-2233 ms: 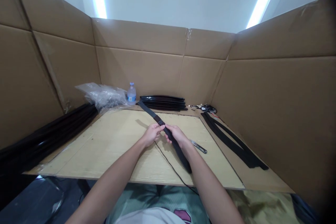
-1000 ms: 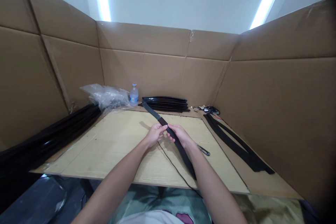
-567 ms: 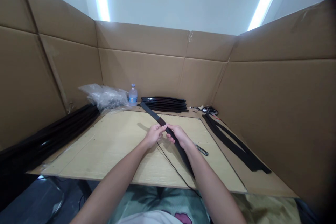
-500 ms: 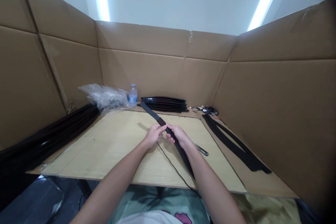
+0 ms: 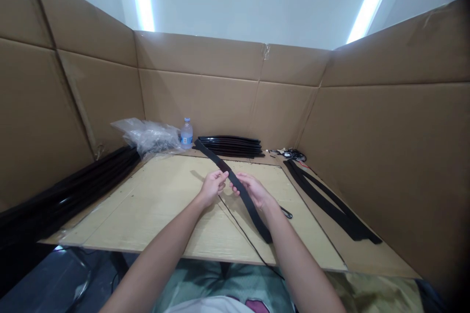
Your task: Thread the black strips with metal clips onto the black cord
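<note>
Two hands meet on one long black strip (image 5: 215,160), close together near its middle. The left hand (image 5: 212,189) pinches it between thumb and fingertips; the right hand (image 5: 256,191) has its fingers curled loosely round it just beside the left. Both grasp it, neither very hard by the look of it.

The strip hangs above the board (image 5: 161,205), slanting from the far left, near the bottle (image 5: 186,133), down toward the person's right, where its near end seems to rest on or just over the board. It is narrow, flat and matt black, much longer than it is wide, with a slight bow along its length.

I would judge it light and bendy, rubber or soft plastic, stiff enough to keep a line when held at the middle but apt to droop or whip at the ends. The dull face looks grippy rather than slick, and nothing about it seems fragile. A hold near the middle, as now, balances it; hands set wider apart would steady the ends better.

A thin cord (image 5: 242,227) runs across the board under the hands, and a small metal tool (image 5: 287,213) lies just beyond the right wrist. More strips lie in a stack (image 5: 231,145) at the back and loose (image 5: 330,200) on the right; a crumpled bag (image 5: 147,136) sits beside the bottle. Cardboard walls (image 5: 205,93) close it all in.
</note>
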The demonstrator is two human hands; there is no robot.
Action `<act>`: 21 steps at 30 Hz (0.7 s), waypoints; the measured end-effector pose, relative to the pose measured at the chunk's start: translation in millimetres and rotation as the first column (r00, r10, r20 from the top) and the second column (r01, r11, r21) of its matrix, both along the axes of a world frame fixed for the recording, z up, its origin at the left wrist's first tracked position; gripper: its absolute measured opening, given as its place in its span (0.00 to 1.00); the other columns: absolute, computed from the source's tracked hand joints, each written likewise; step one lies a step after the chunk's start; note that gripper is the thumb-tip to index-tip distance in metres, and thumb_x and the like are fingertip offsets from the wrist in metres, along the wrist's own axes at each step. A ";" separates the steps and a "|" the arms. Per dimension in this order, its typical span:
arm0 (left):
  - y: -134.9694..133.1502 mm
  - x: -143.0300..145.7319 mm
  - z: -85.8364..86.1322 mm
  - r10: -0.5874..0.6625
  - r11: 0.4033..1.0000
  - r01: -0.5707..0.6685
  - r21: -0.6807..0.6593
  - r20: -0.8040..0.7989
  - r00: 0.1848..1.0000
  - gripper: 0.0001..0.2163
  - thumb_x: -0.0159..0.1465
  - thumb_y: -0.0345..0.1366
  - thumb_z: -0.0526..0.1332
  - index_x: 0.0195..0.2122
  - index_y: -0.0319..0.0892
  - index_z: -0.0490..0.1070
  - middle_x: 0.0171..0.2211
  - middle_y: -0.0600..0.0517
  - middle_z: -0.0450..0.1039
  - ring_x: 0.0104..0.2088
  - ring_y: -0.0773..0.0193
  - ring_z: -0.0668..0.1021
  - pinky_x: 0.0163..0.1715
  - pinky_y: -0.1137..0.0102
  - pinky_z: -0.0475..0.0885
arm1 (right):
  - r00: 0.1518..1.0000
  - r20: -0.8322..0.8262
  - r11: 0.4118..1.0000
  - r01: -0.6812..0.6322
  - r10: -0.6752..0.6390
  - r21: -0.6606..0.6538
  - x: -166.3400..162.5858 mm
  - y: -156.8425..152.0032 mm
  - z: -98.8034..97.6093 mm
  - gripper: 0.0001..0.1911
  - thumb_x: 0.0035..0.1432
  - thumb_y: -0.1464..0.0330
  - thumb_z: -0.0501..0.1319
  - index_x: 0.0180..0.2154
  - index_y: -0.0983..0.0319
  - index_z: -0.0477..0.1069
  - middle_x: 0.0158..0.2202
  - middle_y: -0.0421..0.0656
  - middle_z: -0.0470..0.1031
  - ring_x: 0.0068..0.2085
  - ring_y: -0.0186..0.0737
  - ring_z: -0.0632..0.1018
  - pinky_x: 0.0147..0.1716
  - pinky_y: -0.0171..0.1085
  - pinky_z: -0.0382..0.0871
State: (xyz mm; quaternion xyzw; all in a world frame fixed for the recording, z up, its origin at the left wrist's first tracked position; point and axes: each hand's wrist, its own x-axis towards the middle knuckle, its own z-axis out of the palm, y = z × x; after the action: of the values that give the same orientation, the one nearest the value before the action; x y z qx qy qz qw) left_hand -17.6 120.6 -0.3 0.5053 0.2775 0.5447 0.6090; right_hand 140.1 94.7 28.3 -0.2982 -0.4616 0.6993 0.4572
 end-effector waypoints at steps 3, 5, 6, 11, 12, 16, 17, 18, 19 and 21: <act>1.1 -1.8 -0.4 -0.046 0.999 0.046 0.002 0.001 0.999 0.18 0.54 0.48 0.65 0.26 0.41 0.59 0.15 0.63 0.51 0.12 0.78 0.51 0.13 0.77 0.41 | 1.000 0.021 1.000 0.011 -0.012 0.027 1.0 -3.6 0.9 0.10 0.51 0.66 0.66 0.34 0.63 0.68 0.30 0.44 0.75 0.27 0.33 0.75 0.25 0.31 0.69; 1.4 -2.8 -0.7 -0.096 0.995 0.096 -0.009 -0.012 0.995 0.18 0.54 0.48 0.65 0.28 0.40 0.61 0.16 0.63 0.51 0.13 0.78 0.51 0.13 0.77 0.41 | 0.999 0.041 0.999 0.016 -0.017 0.047 1.1 -4.4 0.8 0.13 0.47 0.67 0.69 0.34 0.63 0.69 0.28 0.42 0.75 0.27 0.33 0.75 0.26 0.32 0.70; 1.3 -3.1 -0.8 -0.118 0.993 0.117 -0.014 -0.017 0.993 0.18 0.55 0.49 0.65 0.28 0.39 0.62 0.16 0.63 0.51 0.13 0.78 0.51 0.13 0.77 0.42 | 0.998 0.053 0.999 0.014 -0.017 0.052 1.2 -4.3 0.6 0.15 0.45 0.67 0.70 0.35 0.63 0.69 0.27 0.41 0.75 0.26 0.33 0.74 0.27 0.32 0.71; -2.8 -3.7 1.2 -0.176 0.984 0.175 -0.016 -0.043 0.983 0.19 0.54 0.50 0.65 0.27 0.39 0.62 0.14 0.64 0.48 0.14 0.77 0.50 0.14 0.77 0.44 | 0.988 0.149 0.999 -0.031 0.028 0.017 3.1 -2.2 -2.0 0.17 0.41 0.70 0.72 0.35 0.65 0.72 0.28 0.40 0.75 0.25 0.32 0.74 0.26 0.32 0.72; -4.0 -3.7 2.2 -0.185 0.983 0.185 -0.016 -0.054 0.981 0.19 0.53 0.50 0.65 0.27 0.39 0.62 0.14 0.64 0.48 0.14 0.77 0.50 0.14 0.77 0.44 | 0.985 0.165 0.999 -0.044 0.042 0.008 3.2 -2.1 -2.9 0.16 0.40 0.70 0.72 0.33 0.66 0.72 0.28 0.40 0.75 0.25 0.32 0.75 0.26 0.32 0.72; -7.8 -4.3 6.7 -0.220 0.975 0.220 -0.010 -0.089 0.971 0.19 0.52 0.49 0.66 0.29 0.38 0.64 0.14 0.63 0.50 0.14 0.77 0.50 0.15 0.76 0.44 | 0.982 0.172 0.997 -0.077 0.074 0.010 -1.0 -4.5 -7.1 0.17 0.39 0.69 0.73 0.29 0.65 0.68 0.25 0.38 0.74 0.24 0.33 0.75 0.25 0.35 0.73; -8.2 -5.0 7.6 -0.229 0.973 0.230 -0.008 -0.094 0.969 0.19 0.52 0.49 0.66 0.29 0.38 0.65 0.14 0.63 0.50 0.14 0.77 0.50 0.15 0.76 0.44 | 0.985 0.157 0.997 -0.078 0.073 0.028 -2.8 -5.5 -8.0 0.17 0.39 0.68 0.73 0.29 0.64 0.66 0.23 0.38 0.73 0.23 0.33 0.75 0.25 0.35 0.73; -8.3 -5.9 8.2 -0.238 0.971 0.238 -0.006 -0.097 0.966 0.19 0.52 0.50 0.66 0.30 0.37 0.65 0.14 0.63 0.51 0.14 0.77 0.51 0.15 0.76 0.44 | 0.988 0.139 0.996 -0.074 0.067 0.050 -4.8 -6.5 -8.6 0.18 0.39 0.68 0.73 0.29 0.63 0.65 0.23 0.37 0.73 0.22 0.34 0.75 0.24 0.35 0.72; -8.2 -6.9 8.5 -0.243 0.970 0.244 -0.003 -0.098 0.965 0.19 0.53 0.49 0.65 0.30 0.37 0.66 0.14 0.62 0.52 0.14 0.77 0.52 0.15 0.76 0.45 | 0.991 0.124 0.995 -0.067 0.058 0.071 -6.5 -7.2 -9.1 0.19 0.41 0.67 0.72 0.30 0.62 0.64 0.23 0.38 0.74 0.22 0.34 0.75 0.23 0.34 0.72; -7.5 -9.0 8.4 -0.245 0.969 0.247 0.008 -0.095 0.965 0.18 0.54 0.49 0.65 0.30 0.38 0.65 0.14 0.62 0.53 0.14 0.76 0.53 0.16 0.76 0.46 | 0.994 0.107 0.994 -0.044 0.034 0.096 -9.2 -8.0 -9.1 0.17 0.44 0.64 0.70 0.31 0.62 0.64 0.24 0.40 0.75 0.21 0.34 0.76 0.20 0.31 0.69</act>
State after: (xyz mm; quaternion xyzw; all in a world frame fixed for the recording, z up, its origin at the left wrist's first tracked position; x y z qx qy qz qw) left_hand -26.6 113.2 8.2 0.5666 0.2352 0.4435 0.6534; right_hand 131.0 86.7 19.1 -0.3025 -0.5245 0.6680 0.4326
